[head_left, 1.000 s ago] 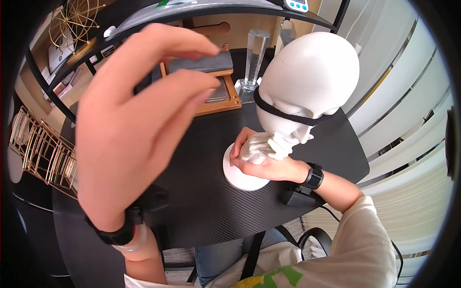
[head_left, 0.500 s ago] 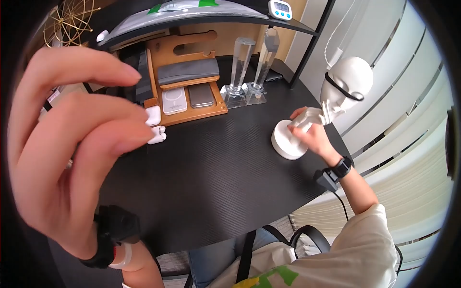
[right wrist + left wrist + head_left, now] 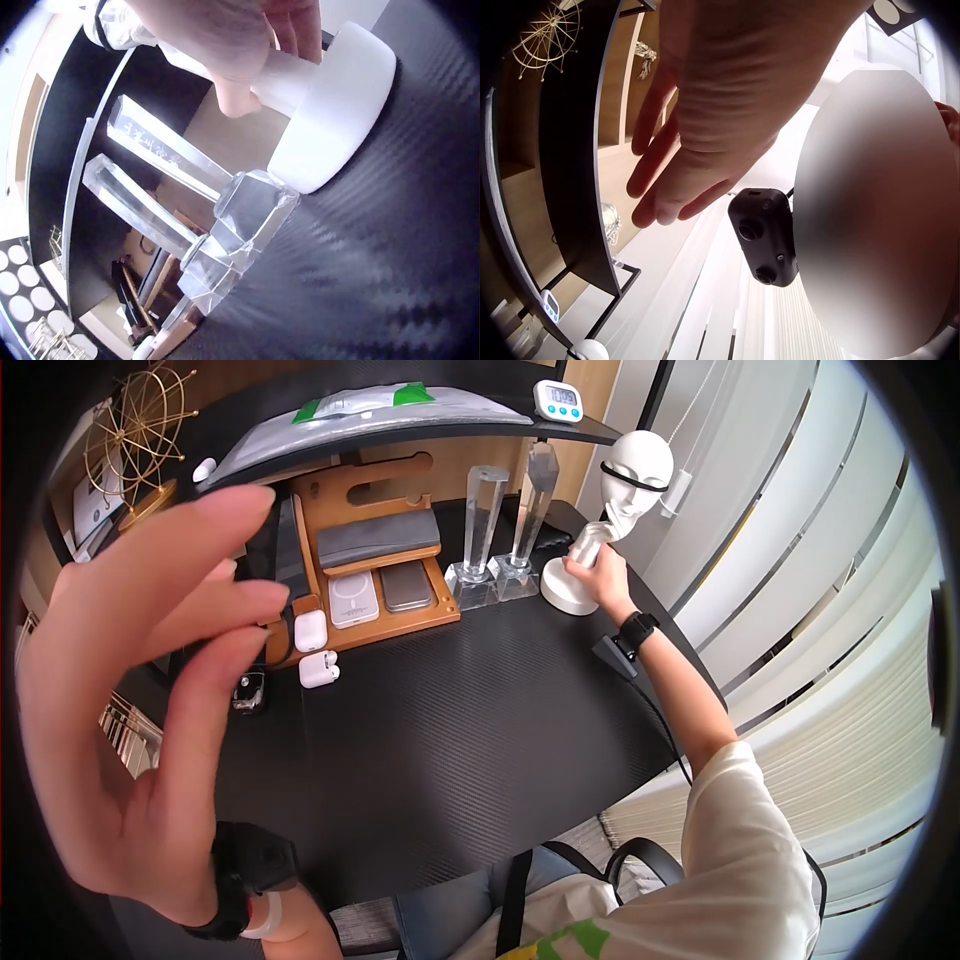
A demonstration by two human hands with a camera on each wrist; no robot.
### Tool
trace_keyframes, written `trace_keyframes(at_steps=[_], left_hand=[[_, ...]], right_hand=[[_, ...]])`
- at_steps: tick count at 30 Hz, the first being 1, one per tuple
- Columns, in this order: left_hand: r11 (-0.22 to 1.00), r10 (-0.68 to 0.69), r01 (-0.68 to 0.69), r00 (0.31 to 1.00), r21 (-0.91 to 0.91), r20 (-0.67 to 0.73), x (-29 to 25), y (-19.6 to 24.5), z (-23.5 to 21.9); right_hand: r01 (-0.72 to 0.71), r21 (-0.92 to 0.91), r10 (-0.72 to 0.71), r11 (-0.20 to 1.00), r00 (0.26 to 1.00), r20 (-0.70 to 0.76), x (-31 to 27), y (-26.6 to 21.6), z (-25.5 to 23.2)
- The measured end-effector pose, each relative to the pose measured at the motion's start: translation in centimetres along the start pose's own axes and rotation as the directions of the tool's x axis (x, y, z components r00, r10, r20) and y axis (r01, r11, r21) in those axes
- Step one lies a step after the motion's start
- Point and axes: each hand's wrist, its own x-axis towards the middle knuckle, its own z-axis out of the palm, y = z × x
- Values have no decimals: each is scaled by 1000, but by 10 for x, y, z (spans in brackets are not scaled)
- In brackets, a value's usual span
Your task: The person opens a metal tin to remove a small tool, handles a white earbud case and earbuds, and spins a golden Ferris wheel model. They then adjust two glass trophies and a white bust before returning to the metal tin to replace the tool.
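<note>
My right hand (image 3: 606,576) grips the forearm-shaped stem of a white mannequin head stand (image 3: 640,458) at the back right of the desk. A thin black band runs across the head's eyes. Its round white base (image 3: 337,109) is at the desktop, right beside a crystal trophy (image 3: 255,214) in the right wrist view. Raised close to the head camera, my left hand (image 3: 80,690) has loosely bent fingers and holds nothing. Its fingers (image 3: 656,169) hang relaxed in the left wrist view too.
A wooden organizer (image 3: 370,628) holds a grey case (image 3: 378,538) and flat devices. White earbud cases (image 3: 318,670) lie before it. Above runs a black shelf with a silver bag (image 3: 370,408) and a digital timer (image 3: 557,401). Window blinds (image 3: 760,590) border the right side.
My right hand and the mannequin stand have moved away from me to the desk's back right, beside the crystal trophies. The left hand has shifted to the left of the view, still holding nothing.
</note>
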Motion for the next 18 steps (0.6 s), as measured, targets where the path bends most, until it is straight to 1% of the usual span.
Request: trace_keyframes(at_steps=[1, 2, 4, 5, 7, 8, 10, 11, 12, 14, 15, 16, 18], left_hand=[[999, -5, 4, 1000, 32, 30, -1, 0, -3], [999, -4, 3, 1000, 34, 31, -3, 0, -3], [985, -107, 105, 994, -139, -4, -5, 0, -1], [985, -105, 103, 994, -140, -7, -4, 2, -2], [997, -28, 25, 999, -69, -45, 0, 5, -1], [997, -25, 21, 998, -69, -59, 2, 14, 3], [979, -37, 22, 997, -205, -69, 13, 24, 3], [905, -92, 44, 991, -423, -93, 6, 22, 7], [929, -77, 30, 991, -370, -113, 5, 22, 6], [952, 1, -32, 995, -306, -101, 6, 19, 4], [941, -47, -11, 986, -338, -162, 0, 21, 8], [930, -18, -50, 983, -364, -182, -2, 18, 8], [925, -57, -27, 976, -378, -208, -5, 20, 11]], right_hand=[[1, 3, -1, 1000, 1000, -1, 1, -4, -2], [-12, 4, 12, 1000, 1000, 10, 1, -8, -4], [-28, 6, 28, 1000, 999, 18, 2, -13, -4], [0, 42, 0, 999, 1000, 0, 2, -14, -3], [65, 122, -58, 990, 997, -55, 3, -9, 4], [56, 165, -45, 985, 997, -67, 0, -6, 4], [-4, 261, 31, 965, 994, -101, -8, -10, 7], [-76, 246, 90, 966, 995, -46, -9, -9, 7], [-78, 257, 94, 963, 994, -52, -11, -7, 7], [-12, 341, 7, 940, 1000, 15, -18, -13, -2], [-86, 391, 34, 917, 990, 138, -19, -15, -7], [-97, 396, 49, 913, 990, 129, -21, -9, -4], [37, 199, -48, 979, 997, 54, -26, 7, 4]])
